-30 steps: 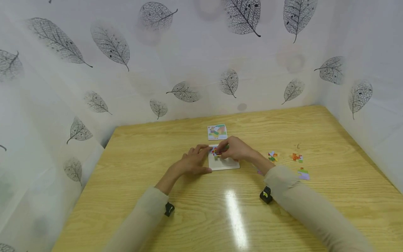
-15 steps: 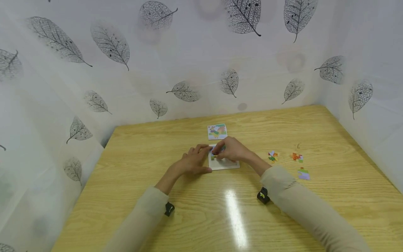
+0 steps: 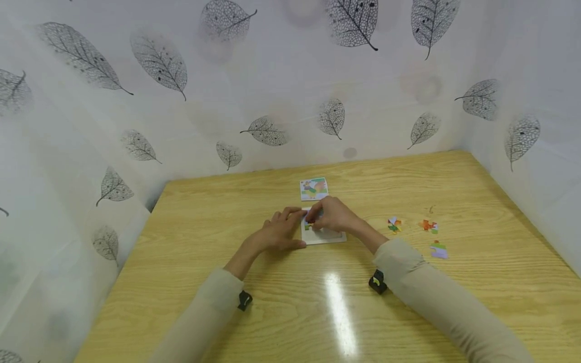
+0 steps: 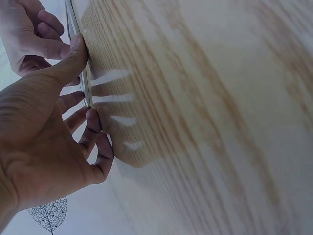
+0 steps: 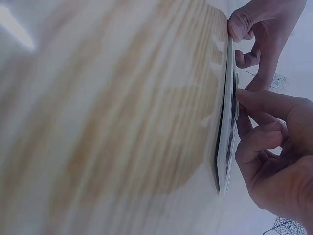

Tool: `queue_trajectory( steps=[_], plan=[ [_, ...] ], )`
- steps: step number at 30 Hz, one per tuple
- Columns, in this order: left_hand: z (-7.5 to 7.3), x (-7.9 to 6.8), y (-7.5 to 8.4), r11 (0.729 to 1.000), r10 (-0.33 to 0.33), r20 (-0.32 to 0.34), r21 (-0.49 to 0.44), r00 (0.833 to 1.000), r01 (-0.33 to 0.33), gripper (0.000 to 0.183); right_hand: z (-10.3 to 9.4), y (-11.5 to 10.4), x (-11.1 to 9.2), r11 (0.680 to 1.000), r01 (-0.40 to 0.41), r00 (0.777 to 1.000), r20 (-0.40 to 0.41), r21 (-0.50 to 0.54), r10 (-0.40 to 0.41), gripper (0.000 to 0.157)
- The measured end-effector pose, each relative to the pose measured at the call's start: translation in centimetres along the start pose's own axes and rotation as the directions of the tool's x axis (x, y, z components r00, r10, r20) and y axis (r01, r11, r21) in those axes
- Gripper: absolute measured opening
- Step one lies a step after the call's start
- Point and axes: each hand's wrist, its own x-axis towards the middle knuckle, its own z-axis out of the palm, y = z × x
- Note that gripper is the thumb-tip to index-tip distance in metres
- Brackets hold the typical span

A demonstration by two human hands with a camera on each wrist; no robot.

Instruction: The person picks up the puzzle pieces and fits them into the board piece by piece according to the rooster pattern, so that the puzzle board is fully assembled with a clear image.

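White square puzzle tray [image 3: 324, 241], seemingly part-filled, is steadied at left by spread left hand [image 3: 279, 233]; thin puzzle piece [image 5: 236, 113] is pinched on it by right hand [image 3: 335, 214]. Three multicoloured jigsaw pieces [image 3: 428, 226], rightward, are left unplaced.

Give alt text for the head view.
A person's left hand rests at a white puzzle tray's left edge while the right hand pinches a jigsaw piece over it. A picture card lies beyond, loose jigsaw pieces rightward, on a wood-grain table.
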Motion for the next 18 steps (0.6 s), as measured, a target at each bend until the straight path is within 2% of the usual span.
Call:
queue_trajectory(
  steps=[8,18],
  plan=[
    [-0.20,-0.04,0.05,1.000,-0.016,0.002,0.014,1.000,0.016,0.085,0.27,-0.08,0.11,1.000,0.011,1.000,-0.014,-0.005,-0.011,0.023],
    [-0.01,0.12,-0.06,1.000,-0.019,0.007,0.023,1.000,0.019,0.085,0.60,-0.12,0.13,0.999,-0.031,0.999,-0.044,-0.031,0.030,0.023]
  ],
)
